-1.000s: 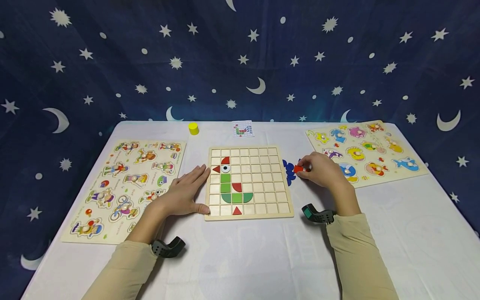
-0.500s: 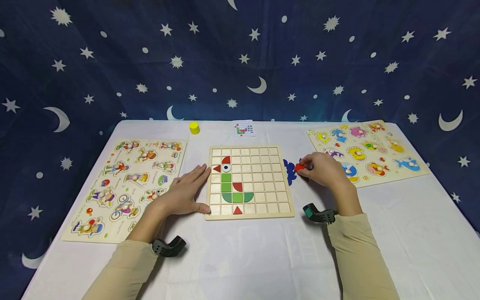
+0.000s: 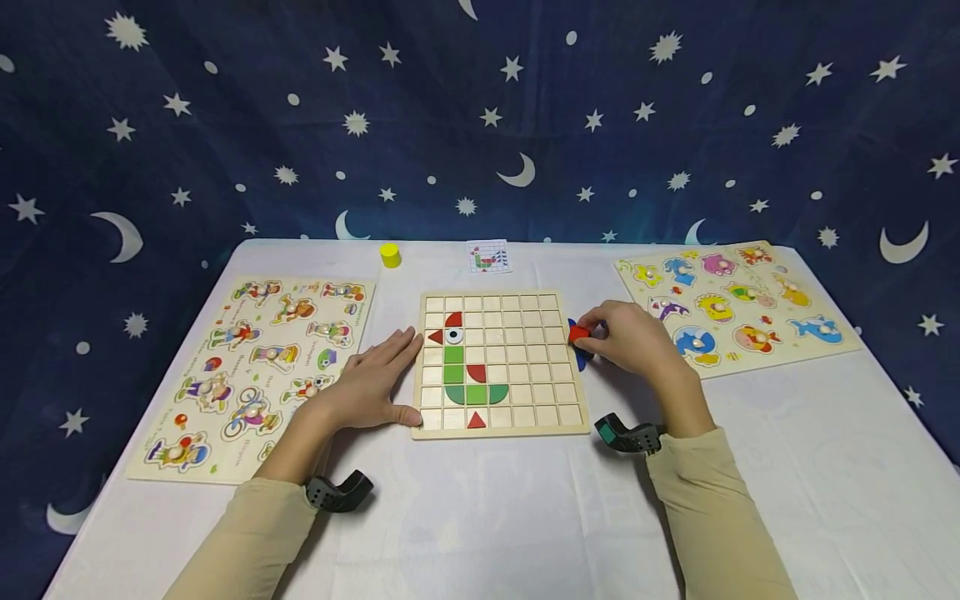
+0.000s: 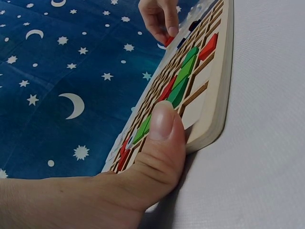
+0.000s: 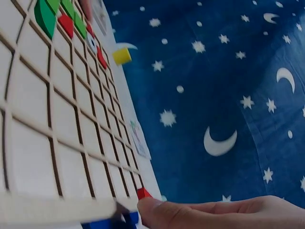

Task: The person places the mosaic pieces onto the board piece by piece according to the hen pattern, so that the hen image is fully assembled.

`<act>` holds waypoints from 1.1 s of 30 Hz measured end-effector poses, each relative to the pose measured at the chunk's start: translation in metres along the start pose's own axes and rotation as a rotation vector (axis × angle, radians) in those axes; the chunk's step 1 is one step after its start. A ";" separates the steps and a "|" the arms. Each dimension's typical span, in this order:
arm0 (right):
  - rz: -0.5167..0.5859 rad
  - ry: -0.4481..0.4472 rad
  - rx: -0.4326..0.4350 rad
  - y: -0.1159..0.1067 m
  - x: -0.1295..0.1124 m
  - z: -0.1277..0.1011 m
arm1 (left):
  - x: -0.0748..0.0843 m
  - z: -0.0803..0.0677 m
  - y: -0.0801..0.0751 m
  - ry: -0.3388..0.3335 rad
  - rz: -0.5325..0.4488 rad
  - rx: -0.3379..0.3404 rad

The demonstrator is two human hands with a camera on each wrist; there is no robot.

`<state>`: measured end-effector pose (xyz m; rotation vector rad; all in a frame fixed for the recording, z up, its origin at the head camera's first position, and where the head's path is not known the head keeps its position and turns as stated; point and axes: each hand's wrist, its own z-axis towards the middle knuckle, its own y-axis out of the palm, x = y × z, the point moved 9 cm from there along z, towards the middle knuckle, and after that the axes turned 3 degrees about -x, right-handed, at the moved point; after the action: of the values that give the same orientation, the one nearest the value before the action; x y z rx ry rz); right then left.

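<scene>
A wooden grid board [image 3: 525, 367] lies on the table, with red and green pieces and a white eye disc set in its left squares. My left hand [image 3: 367, 385] touches the board's left edge, its fingers spread; in the left wrist view the thumb [image 4: 162, 124] lies against the near corner. Between thumb and fingertips, my right hand [image 3: 633, 333] pinches a red piece [image 3: 577, 333] at the board's right edge; its exact shape is partly covered. Beneath that hand, several blue pieces [image 3: 581, 360] sit beside the board, mostly hidden.
A knob puzzle board with sports figures [image 3: 247, 375] lies at left, partly under my left forearm. Another with sea animals [image 3: 738, 308] is at back right. A small picture card [image 3: 488, 257] and a yellow cylinder [image 3: 390, 255] are near the back edge, before a starry curtain [image 3: 420, 100].
My right hand has moved left with the red piece, over the blue pieces to the board's edge. The left hand stays put.
</scene>
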<state>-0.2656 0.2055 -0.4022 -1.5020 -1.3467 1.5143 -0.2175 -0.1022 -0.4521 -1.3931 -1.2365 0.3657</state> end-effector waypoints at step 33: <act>0.095 -0.335 -0.071 0.058 -0.102 0.002 | 0.017 0.007 -0.011 -0.163 0.052 -0.196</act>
<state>-0.2369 0.0935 -0.4220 -1.4162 -1.5492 1.8591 -0.2212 -0.0870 -0.4368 -1.5898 -1.4012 0.4092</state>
